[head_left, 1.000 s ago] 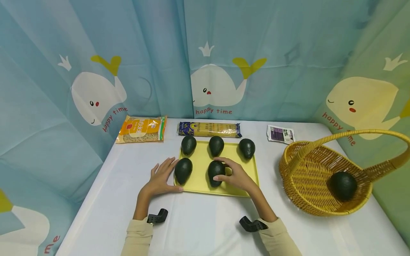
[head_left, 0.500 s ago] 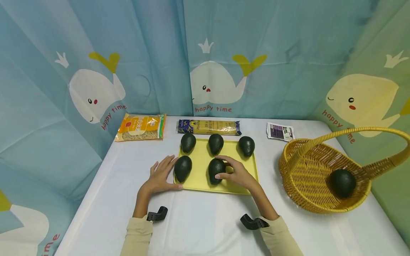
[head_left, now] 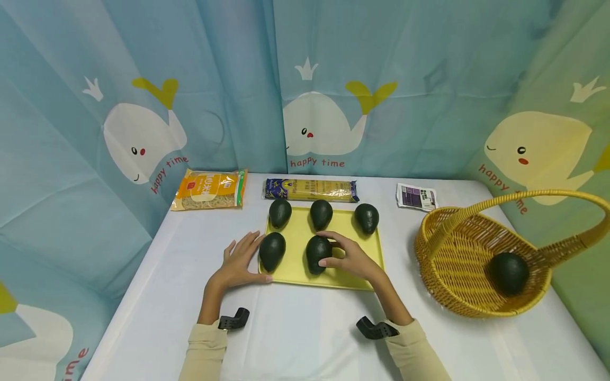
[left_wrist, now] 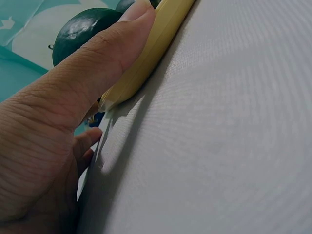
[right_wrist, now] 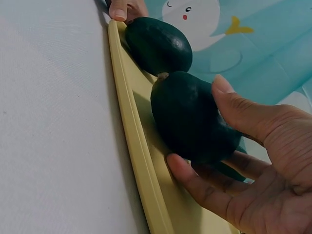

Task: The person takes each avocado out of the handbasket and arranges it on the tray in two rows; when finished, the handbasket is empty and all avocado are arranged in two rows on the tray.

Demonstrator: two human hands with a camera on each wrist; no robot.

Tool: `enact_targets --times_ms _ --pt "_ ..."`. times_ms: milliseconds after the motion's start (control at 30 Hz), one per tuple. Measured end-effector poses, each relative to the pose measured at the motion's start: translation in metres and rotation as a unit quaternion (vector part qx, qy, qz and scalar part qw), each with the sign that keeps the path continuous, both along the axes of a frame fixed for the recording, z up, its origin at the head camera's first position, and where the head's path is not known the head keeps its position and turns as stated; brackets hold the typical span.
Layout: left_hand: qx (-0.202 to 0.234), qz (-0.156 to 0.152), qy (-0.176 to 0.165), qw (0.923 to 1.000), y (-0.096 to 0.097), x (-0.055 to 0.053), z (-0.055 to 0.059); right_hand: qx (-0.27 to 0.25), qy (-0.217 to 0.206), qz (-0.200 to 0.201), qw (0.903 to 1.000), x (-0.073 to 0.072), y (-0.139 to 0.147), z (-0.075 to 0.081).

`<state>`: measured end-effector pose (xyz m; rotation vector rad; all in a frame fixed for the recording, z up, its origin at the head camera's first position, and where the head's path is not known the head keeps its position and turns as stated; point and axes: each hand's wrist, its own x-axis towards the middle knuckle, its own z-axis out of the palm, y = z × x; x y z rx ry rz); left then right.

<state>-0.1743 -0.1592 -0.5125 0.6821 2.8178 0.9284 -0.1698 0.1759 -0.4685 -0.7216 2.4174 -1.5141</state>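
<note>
A yellow tray (head_left: 296, 244) bears several dark green avocados. My right hand (head_left: 350, 259) grips the front middle avocado (head_left: 318, 255), thumb on its near side and fingers curled round the other; in the right wrist view the avocado (right_wrist: 192, 117) sits at or just over the tray floor, and I cannot tell which. My left hand (head_left: 238, 264) lies at the tray's front left corner with fingers extended, close by the front left avocado (head_left: 272, 252). In the left wrist view its thumb (left_wrist: 97, 61) rests along the tray's rim. Three more avocados (head_left: 321, 215) form the back row.
To the right stands a wicker basket (head_left: 440, 288) with a tall handle and one avocado (head_left: 509, 273) inside. Along the back lie an orange food bag (head_left: 209, 189), a long yellow and blue packet (head_left: 311, 190) and a small white and purple packet (head_left: 416, 197). A printed curtain (head_left: 405, 137) hangs behind.
The avocado in my right hand has shifted slightly left over the tray in the last half second. My left hand has stayed at the tray corner. The head view has tilted a little.
</note>
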Motion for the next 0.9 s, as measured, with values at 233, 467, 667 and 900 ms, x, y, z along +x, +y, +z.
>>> enact_targets --times_ms 233,467,667,900 --pt "-0.002 -0.001 0.000 1.0000 -0.001 -0.002 0.001 -0.005 0.001 -0.024 0.9997 0.001 0.001 0.001" --pt "-0.004 0.002 -0.003 1.0000 -0.001 -0.001 0.000 0.023 0.037 -0.036 0.9984 0.000 -0.008 -0.002" --pt "-0.003 0.000 0.000 1.0000 -0.001 0.000 -0.003 0.023 0.034 -0.056 0.9976 0.000 -0.019 -0.002" --pt "0.006 -0.004 -0.003 1.0000 -0.001 0.000 -0.002 0.026 -0.027 -0.096 0.9946 0.003 -0.029 0.001"
